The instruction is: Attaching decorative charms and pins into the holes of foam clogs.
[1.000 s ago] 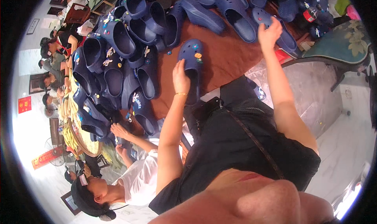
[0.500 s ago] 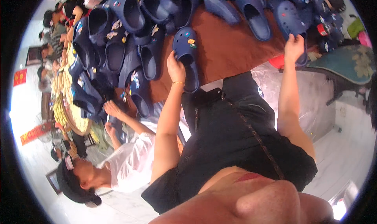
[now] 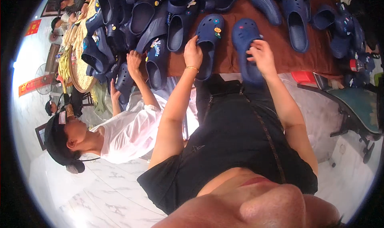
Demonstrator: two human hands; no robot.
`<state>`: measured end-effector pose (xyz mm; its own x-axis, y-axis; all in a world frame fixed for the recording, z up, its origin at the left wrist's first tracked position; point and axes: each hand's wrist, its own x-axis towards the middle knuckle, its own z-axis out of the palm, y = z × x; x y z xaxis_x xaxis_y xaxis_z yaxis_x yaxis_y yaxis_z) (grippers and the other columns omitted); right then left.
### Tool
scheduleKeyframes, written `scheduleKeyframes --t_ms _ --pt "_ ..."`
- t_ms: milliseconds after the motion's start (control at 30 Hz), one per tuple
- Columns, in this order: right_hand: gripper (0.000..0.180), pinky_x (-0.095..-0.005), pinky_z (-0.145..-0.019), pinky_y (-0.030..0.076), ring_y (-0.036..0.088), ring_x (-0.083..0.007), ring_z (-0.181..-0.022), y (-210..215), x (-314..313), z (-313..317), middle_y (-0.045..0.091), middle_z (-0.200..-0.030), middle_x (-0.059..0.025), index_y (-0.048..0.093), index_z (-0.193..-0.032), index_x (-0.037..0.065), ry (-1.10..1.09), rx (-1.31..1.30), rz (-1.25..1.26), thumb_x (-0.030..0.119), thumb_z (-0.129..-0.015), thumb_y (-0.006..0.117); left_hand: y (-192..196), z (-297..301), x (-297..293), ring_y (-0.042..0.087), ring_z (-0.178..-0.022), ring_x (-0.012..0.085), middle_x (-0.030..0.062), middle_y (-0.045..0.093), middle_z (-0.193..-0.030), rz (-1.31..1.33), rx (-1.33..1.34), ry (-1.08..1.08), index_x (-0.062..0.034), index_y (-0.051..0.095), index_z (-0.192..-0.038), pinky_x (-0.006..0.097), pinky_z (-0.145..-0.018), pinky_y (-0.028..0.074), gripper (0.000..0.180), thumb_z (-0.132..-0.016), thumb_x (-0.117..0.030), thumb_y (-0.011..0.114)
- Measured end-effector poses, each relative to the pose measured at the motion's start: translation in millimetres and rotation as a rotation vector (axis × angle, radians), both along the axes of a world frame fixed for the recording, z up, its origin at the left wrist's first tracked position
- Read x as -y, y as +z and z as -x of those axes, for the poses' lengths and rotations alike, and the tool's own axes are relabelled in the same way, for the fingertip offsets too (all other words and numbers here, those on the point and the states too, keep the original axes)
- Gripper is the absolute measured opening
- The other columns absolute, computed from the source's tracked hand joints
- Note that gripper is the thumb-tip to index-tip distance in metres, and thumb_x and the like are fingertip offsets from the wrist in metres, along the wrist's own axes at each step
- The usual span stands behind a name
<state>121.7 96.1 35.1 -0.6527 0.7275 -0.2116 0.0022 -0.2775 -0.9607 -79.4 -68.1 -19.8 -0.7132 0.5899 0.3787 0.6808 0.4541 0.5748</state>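
Note:
Two navy clogs lie side by side on the brown table in front of me, toes pointing away. My left hand (image 3: 193, 55) is closed on the side of the left clog (image 3: 210, 28), which carries small charms, one orange, on its toe. A gold bracelet is on that wrist. My right hand (image 3: 262, 57) is at the opening of the right clog (image 3: 245, 31), its fingers bent but apart, seeming to touch the edge. That clog's toe shows a small red spot. Its heel hangs over the table's near edge.
Many more navy clogs (image 3: 178, 30) crowd the brown-covered table (image 3: 276, 60). At my left, a person in white (image 3: 128, 136) handles a clog (image 3: 124, 81). A round tray of pale pieces (image 3: 82, 78) stands beyond. A chair (image 3: 358, 104) is at the right.
The right clog has come from the right side to beside the left one, and my right hand's fingers have loosened. The person at left now has a clog between their hands.

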Motion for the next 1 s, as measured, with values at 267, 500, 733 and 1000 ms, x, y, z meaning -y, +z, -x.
scheduleKeyframes --t_ms 267,500,733,1000 --pt "0.019 -0.0206 -0.057 0.044 0.055 -0.009 -0.067 -9.3 -3.7 6.9 0.057 -0.085 -0.0049 0.057 -0.097 0.003 0.441 0.261 -0.329 0.01 -0.08 0.055 44.7 -36.5 -8.2 0.043 -0.106 0.0329 0.0173 0.047 -0.115 -0.129 -0.143 -0.07 -0.0005 0.048 -0.11 0.04 -0.093 0.032 0.046 -0.065 0.002 0.048" --pt "0.015 -0.0261 -0.063 0.044 0.053 -0.0129 -0.067 -9.7 -51.5 -9.2 0.059 -0.078 -0.007 0.059 -0.089 0.002 0.054 0.235 -0.405 0.01 -0.076 0.056 47.0 -94.3 -25.3 0.046 -0.102 0.0321 0.0168 0.047 -0.113 -0.084 -0.088 -0.401 -0.0015 0.048 -0.109 0.039 -0.087 0.037 0.043 -0.068 -0.006 0.06" --pt "0.065 -0.0522 -0.088 0.031 0.033 -0.0385 -0.113 -10.4 -143.1 -40.1 0.032 -0.127 -0.0183 0.035 -0.123 0.009 -0.691 0.956 -1.189 0.022 -0.067 0.066 9.0 -99.6 -42.2 0.037 -0.112 0.0395 0.0244 0.033 -0.125 0.106 0.029 -0.338 0.0013 0.029 -0.126 0.042 -0.094 0.032 0.062 -0.072 -0.012 0.059" --pt "0.04 -0.0394 -0.082 0.041 0.053 -0.0388 -0.095 -72.3 -164.1 -110.3 0.054 -0.1 -0.0273 0.046 -0.11 0.0 -0.325 0.911 -0.762 0.02 -0.076 0.051 -0.5 -83.7 -46.1 0.038 -0.112 0.0388 0.0231 0.035 -0.125 0.1 0.166 -0.272 0.0008 0.029 -0.125 0.041 -0.094 0.033 0.055 -0.073 0.001 0.046"
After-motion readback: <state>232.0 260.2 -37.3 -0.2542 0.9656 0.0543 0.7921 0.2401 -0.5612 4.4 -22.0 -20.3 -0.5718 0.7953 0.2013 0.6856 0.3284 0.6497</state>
